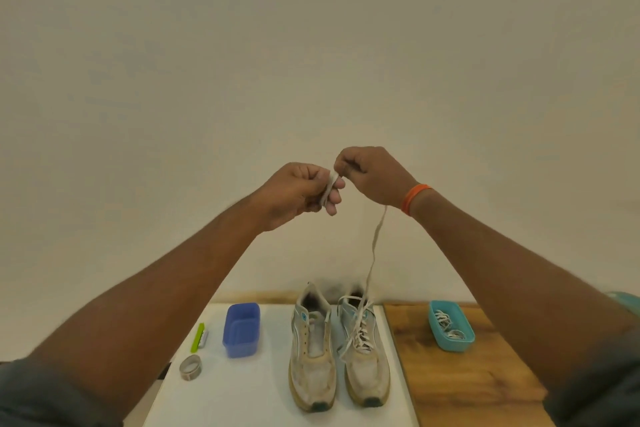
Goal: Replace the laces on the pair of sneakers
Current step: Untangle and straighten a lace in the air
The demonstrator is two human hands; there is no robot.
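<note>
1. We see the left hand [298,192] at mid-frame, fingers curled round a wound bundle of off-white flat lace [375,236].
2. The right hand [369,177] pinches the same lace, which trails down to the laced worn white sneaker [365,350].
3. Its unlaced partner sneaker [313,354] stands just left on the white counter [242,392].

Scuffed, matt cloth sneakers [339,350] stand on a smooth white sheet [242,395]; at lower right the worktop [467,378] is grained wood. Blue tub [241,329] and teal tray [450,326] look like smooth plastic.
</note>
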